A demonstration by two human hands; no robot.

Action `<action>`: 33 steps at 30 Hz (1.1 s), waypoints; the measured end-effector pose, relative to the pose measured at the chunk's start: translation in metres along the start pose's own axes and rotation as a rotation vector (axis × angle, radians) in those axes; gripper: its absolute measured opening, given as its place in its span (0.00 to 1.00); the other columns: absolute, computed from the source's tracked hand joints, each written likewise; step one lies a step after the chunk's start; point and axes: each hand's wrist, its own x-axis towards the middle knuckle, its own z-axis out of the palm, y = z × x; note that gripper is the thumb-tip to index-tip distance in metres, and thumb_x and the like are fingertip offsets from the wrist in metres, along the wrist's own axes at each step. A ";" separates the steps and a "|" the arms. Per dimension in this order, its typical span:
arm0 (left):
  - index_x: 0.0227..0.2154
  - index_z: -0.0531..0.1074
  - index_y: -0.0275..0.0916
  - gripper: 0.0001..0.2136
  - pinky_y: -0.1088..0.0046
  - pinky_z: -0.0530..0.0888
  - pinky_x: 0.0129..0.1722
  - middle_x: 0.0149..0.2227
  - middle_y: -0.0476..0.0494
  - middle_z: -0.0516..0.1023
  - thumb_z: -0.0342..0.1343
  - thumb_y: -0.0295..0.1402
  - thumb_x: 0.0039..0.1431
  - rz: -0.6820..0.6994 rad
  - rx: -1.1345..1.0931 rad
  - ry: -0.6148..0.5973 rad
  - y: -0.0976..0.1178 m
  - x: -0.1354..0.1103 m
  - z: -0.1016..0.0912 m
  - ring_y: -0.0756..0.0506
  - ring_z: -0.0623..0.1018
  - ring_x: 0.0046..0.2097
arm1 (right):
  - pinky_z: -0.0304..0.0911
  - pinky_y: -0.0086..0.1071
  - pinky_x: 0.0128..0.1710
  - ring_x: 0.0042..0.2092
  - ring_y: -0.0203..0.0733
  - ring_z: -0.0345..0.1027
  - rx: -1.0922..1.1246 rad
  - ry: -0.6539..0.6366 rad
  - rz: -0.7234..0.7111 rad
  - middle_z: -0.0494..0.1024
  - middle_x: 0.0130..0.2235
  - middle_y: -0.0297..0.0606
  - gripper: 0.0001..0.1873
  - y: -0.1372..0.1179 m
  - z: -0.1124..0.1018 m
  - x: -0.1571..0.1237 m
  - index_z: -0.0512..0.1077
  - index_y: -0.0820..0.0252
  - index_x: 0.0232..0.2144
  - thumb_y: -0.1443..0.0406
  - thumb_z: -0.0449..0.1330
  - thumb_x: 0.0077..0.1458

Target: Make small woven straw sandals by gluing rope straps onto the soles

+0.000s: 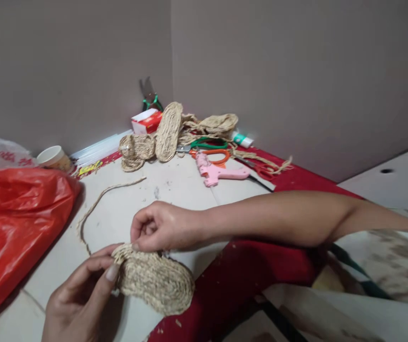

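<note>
An oval mat of coiled straw braid (157, 280) lies near the front edge of the white board (175, 185). My left hand (79, 297) pinches its left end between thumb and fingers. My right hand (159, 227) reaches in from the right and presses closed fingertips on the mat's upper rim. A loose tail of braid (99, 202) runs from the mat up and away across the board.
A red plastic bag (14, 223) fills the left side. At the back lie more woven ovals (168, 130), a pink glue gun (216, 172), orange scissors (213, 154), green scissors (207, 142), glue sticks (97, 147), a small cup (52, 156) and a red-white box (147, 121). Red cloth (246, 270) covers the right.
</note>
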 end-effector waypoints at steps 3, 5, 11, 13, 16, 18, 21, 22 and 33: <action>0.31 0.77 0.42 0.11 0.77 0.74 0.45 0.48 0.44 0.79 0.66 0.40 0.46 -0.018 -0.036 -0.016 0.004 0.001 -0.001 0.41 0.77 0.49 | 0.56 0.20 0.17 0.18 0.24 0.56 0.053 -0.018 0.087 0.65 0.19 0.25 0.04 -0.005 0.001 -0.004 0.68 0.65 0.30 0.70 0.59 0.47; 0.32 0.77 0.42 0.10 0.76 0.73 0.47 0.48 0.44 0.79 0.66 0.39 0.47 -0.027 -0.061 -0.022 0.002 0.001 -0.002 0.42 0.77 0.50 | 0.59 0.21 0.17 0.17 0.25 0.57 0.068 -0.028 0.110 0.65 0.18 0.24 0.05 -0.005 0.002 -0.005 0.67 0.64 0.31 0.70 0.58 0.47; 0.30 0.77 0.42 0.10 0.78 0.73 0.44 0.45 0.45 0.80 0.66 0.40 0.46 -0.068 -0.090 -0.039 0.004 -0.004 0.003 0.44 0.78 0.46 | 0.57 0.19 0.15 0.17 0.25 0.59 0.029 -0.072 0.158 0.66 0.18 0.22 0.07 -0.003 0.004 -0.005 0.65 0.63 0.29 0.72 0.58 0.44; 0.30 0.77 0.42 0.10 0.78 0.73 0.43 0.45 0.45 0.80 0.67 0.40 0.46 -0.079 -0.085 -0.041 0.008 -0.006 0.005 0.44 0.79 0.45 | 0.57 0.19 0.15 0.17 0.25 0.59 0.025 -0.089 0.178 0.66 0.17 0.22 0.07 -0.004 0.004 -0.006 0.65 0.63 0.28 0.72 0.58 0.44; 0.30 0.76 0.42 0.10 0.78 0.73 0.42 0.44 0.44 0.80 0.67 0.40 0.45 -0.078 -0.073 -0.045 0.010 -0.009 0.008 0.44 0.79 0.44 | 0.59 0.20 0.16 0.18 0.25 0.60 0.029 -0.109 0.172 0.66 0.17 0.23 0.05 -0.006 0.004 -0.006 0.65 0.63 0.27 0.71 0.58 0.44; 0.30 0.76 0.42 0.11 0.78 0.73 0.41 0.43 0.45 0.80 0.66 0.40 0.46 -0.070 -0.069 -0.042 0.010 -0.010 0.007 0.45 0.79 0.43 | 0.59 0.20 0.16 0.18 0.26 0.60 0.027 -0.111 0.150 0.66 0.17 0.23 0.04 -0.005 0.004 -0.007 0.66 0.63 0.27 0.71 0.58 0.44; 0.30 0.76 0.42 0.10 0.78 0.73 0.38 0.42 0.45 0.80 0.66 0.40 0.47 -0.047 -0.038 -0.051 0.009 -0.010 0.006 0.46 0.79 0.41 | 0.58 0.20 0.15 0.18 0.26 0.59 0.022 -0.104 0.141 0.65 0.17 0.23 0.04 -0.002 0.005 -0.007 0.66 0.64 0.26 0.70 0.58 0.42; 0.30 0.77 0.42 0.10 0.79 0.73 0.37 0.42 0.45 0.80 0.66 0.40 0.47 -0.036 -0.019 -0.057 0.009 -0.010 0.006 0.46 0.78 0.41 | 0.58 0.20 0.16 0.18 0.26 0.59 0.029 -0.108 0.141 0.65 0.17 0.23 0.04 -0.001 0.005 -0.006 0.66 0.64 0.26 0.70 0.58 0.42; 0.28 0.77 0.42 0.08 0.78 0.72 0.37 0.40 0.46 0.80 0.65 0.40 0.48 0.022 0.060 -0.054 0.013 -0.012 0.009 0.46 0.78 0.40 | 0.57 0.20 0.17 0.18 0.25 0.57 -0.008 -0.146 0.154 0.65 0.18 0.24 0.06 0.000 0.004 -0.006 0.66 0.64 0.28 0.68 0.58 0.43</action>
